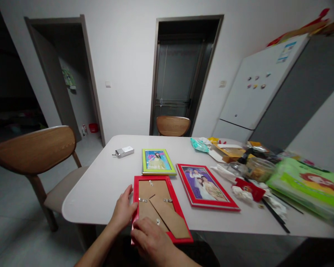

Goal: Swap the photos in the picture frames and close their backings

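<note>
Your two bare hands work at the near edge of a white round-cornered table (100, 189), both on the left side of a red-rimmed rectangular picture frame (163, 207) lying back side up. Its brown board, folded brown stand leg (174, 224) and small metal clips (168, 200) face you. The frame's long axis runs away from you, and its near end juts past the table's edge.

Your left hand (122, 209) has its fingers spread, with the thumb against the left rim about midway along and the fingers reaching forward beside it. Your right hand (153, 241), nearer to you, crosses the frame's near end to the lower left corner, fingers bent at the rim; whether they pinch it or merely rest there, you cannot tell from this angle. From both grips, most of the frame lies to the right and forward, and its right rim is untouched.

Just beyond the far end lies a lime-green picture frame (158, 160), face up; whether the two rims touch is unclear. To the right, set apart, a second red frame with a couple's portrait (207, 187) lies face up.
</note>
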Motion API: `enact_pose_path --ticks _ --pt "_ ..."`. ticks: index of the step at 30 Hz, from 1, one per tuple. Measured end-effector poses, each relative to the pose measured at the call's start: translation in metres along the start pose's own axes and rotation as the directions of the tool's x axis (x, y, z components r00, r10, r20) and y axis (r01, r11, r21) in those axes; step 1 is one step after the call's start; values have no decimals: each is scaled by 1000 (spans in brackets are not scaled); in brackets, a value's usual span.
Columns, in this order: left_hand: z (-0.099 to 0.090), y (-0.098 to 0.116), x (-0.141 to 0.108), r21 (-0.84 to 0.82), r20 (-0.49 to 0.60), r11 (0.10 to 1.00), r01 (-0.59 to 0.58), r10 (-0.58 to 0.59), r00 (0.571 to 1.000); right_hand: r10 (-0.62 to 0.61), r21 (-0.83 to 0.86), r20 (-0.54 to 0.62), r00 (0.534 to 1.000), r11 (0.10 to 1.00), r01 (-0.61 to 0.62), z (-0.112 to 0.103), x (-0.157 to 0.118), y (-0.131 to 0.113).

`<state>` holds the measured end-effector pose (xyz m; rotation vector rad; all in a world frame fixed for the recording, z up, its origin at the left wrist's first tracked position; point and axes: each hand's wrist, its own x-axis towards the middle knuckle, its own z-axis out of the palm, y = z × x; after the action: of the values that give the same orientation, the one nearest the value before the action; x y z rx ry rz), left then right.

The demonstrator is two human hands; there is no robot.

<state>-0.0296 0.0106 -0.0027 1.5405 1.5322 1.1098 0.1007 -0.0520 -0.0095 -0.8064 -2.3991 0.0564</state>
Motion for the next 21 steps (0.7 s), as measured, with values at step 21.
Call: enact_pose_path --ticks 21 --pt "4 7 -9 404 76 889 -216 203 976 584 -178 20 812 801 -572 -54 -10 98"
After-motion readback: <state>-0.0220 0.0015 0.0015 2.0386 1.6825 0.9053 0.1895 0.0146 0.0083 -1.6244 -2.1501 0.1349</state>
